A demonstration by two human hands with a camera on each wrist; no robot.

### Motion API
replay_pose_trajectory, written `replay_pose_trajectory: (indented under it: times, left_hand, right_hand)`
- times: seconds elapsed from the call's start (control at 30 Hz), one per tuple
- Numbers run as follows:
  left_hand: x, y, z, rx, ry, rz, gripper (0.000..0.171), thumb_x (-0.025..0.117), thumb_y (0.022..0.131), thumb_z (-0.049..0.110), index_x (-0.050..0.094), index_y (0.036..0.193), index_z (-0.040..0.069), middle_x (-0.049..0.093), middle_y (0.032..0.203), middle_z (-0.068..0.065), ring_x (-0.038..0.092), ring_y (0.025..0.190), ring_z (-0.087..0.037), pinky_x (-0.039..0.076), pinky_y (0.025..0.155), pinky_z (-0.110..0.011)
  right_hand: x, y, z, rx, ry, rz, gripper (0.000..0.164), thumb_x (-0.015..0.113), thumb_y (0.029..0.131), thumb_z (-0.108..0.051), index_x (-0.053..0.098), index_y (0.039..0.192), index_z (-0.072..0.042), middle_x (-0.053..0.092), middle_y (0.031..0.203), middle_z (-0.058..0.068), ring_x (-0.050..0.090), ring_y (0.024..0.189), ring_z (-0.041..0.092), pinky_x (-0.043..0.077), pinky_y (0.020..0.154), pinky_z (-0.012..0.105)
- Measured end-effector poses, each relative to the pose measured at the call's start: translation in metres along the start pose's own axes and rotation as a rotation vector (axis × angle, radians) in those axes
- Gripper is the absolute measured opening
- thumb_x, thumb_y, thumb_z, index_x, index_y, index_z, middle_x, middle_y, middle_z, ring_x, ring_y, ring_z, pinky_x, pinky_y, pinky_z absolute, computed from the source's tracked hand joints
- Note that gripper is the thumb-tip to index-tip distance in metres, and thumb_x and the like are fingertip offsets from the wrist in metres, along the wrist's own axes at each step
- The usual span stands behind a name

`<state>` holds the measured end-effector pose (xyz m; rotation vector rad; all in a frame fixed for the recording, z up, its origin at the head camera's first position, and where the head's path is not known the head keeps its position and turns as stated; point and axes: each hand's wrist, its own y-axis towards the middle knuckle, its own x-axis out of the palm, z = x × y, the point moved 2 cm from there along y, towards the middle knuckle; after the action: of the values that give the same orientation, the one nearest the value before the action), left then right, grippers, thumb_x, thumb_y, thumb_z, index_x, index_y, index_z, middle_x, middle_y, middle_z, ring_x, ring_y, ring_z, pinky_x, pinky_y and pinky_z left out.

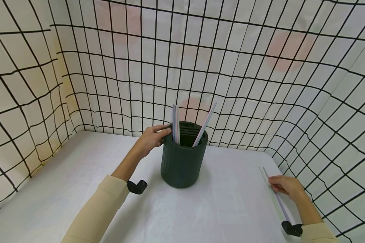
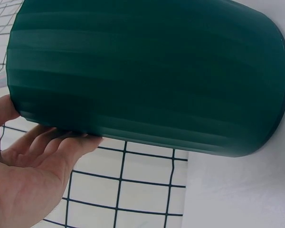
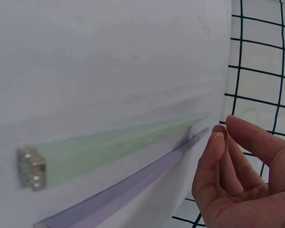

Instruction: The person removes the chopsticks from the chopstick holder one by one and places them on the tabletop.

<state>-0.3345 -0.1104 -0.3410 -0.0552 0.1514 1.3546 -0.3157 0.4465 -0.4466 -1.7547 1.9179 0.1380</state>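
A dark green ribbed bin (image 1: 184, 165) stands upright on the white table, with slots at the back of its top. My left hand (image 1: 153, 137) holds its left rim, the thumb on top and the fingers along the wall, as the left wrist view (image 2: 33, 175) also shows. One bunch of thin pastel sticks (image 1: 176, 125) rises at the left inside it; another bunch (image 1: 205, 125) leans right. At the table's right side, my right hand (image 1: 286, 185) pinches a long purple stick (image 3: 128, 190) lying there. A pale green stick (image 3: 104, 152) lies beside it, its near end shiny and lumpy.
Black wire grid panels (image 1: 200, 47) backed with white sheeting stand along the back and both sides. The right panel is close beside my right hand. The white tabletop (image 1: 225, 195) spreads between the bin and the sticks.
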Motion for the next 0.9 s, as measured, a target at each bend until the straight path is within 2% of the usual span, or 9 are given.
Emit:
replay_pose_trajectory:
  times: [0.17, 0.3, 0.4, 0.53, 0.73, 0.9]
  left_hand:
    - [0.0, 0.0, 0.0, 0.0, 0.003, -0.001, 0.053, 0.057, 0.104, 0.034, 0.048, 0.151, 0.011, 0.055, 0.149, -0.016, 0.055, 0.136, -0.033, 0.042, 0.115, -0.049]
    - [0.0, 0.001, 0.0, -0.003, -0.004, -0.003, 0.053, 0.057, 0.104, 0.034, 0.048, 0.151, 0.011, 0.055, 0.149, -0.016, 0.054, 0.136, -0.033, 0.042, 0.115, -0.049]
    - [0.001, 0.001, 0.0, -0.003, -0.008, -0.004, 0.053, 0.058, 0.104, 0.034, 0.048, 0.151, 0.011, 0.055, 0.149, -0.016, 0.054, 0.136, -0.033, 0.042, 0.115, -0.049]
    - [0.0, 0.0, 0.001, -0.001, -0.007, -0.003, 0.053, 0.058, 0.104, 0.034, 0.048, 0.152, 0.012, 0.055, 0.148, -0.016, 0.055, 0.136, -0.032, 0.042, 0.115, -0.049]
    - [0.0, 0.0, 0.0, -0.001, -0.003, -0.005, 0.054, 0.058, 0.104, 0.035, 0.048, 0.152, 0.012, 0.056, 0.147, -0.016, 0.056, 0.135, -0.032, 0.043, 0.115, -0.049]
    - [0.0, 0.0, -0.001, 0.005, 0.001, -0.008, 0.054, 0.058, 0.104, 0.036, 0.048, 0.152, 0.012, 0.057, 0.146, -0.016, 0.056, 0.135, -0.032, 0.043, 0.114, -0.05]
  right_hand:
    - [0.004, -0.003, -0.017, -0.035, -0.006, -0.008, 0.036, 0.066, 0.098, -0.01, 0.063, 0.124, 0.015, 0.076, 0.088, -0.004, 0.07, 0.073, 0.008, 0.061, 0.067, 0.024]
    - [0.015, -0.007, -0.041, -0.094, -0.032, -0.037, 0.044, 0.058, 0.103, -0.012, 0.053, 0.136, 0.016, 0.076, 0.101, -0.002, 0.073, 0.082, 0.009, 0.063, 0.074, 0.026]
    - [0.028, -0.01, -0.064, -0.153, -0.055, -0.049, 0.047, 0.059, 0.104, -0.018, 0.052, 0.138, 0.014, 0.075, 0.109, 0.003, 0.075, 0.087, 0.011, 0.063, 0.078, 0.028]
    - [0.045, -0.017, -0.099, -0.248, -0.062, -0.062, 0.049, 0.063, 0.102, -0.023, 0.055, 0.136, 0.011, 0.074, 0.112, 0.007, 0.076, 0.09, 0.014, 0.063, 0.081, 0.029]
    - [0.077, -0.036, -0.162, -0.334, -0.048, -0.063, 0.046, 0.066, 0.1, -0.025, 0.058, 0.131, 0.009, 0.075, 0.1, 0.0, 0.077, 0.091, 0.017, 0.062, 0.085, 0.03]
    - [0.106, -0.055, -0.207, -0.388, -0.019, -0.07, 0.045, 0.066, 0.1, -0.024, 0.058, 0.133, 0.006, 0.071, 0.114, 0.015, 0.076, 0.095, 0.017, 0.061, 0.089, 0.028]
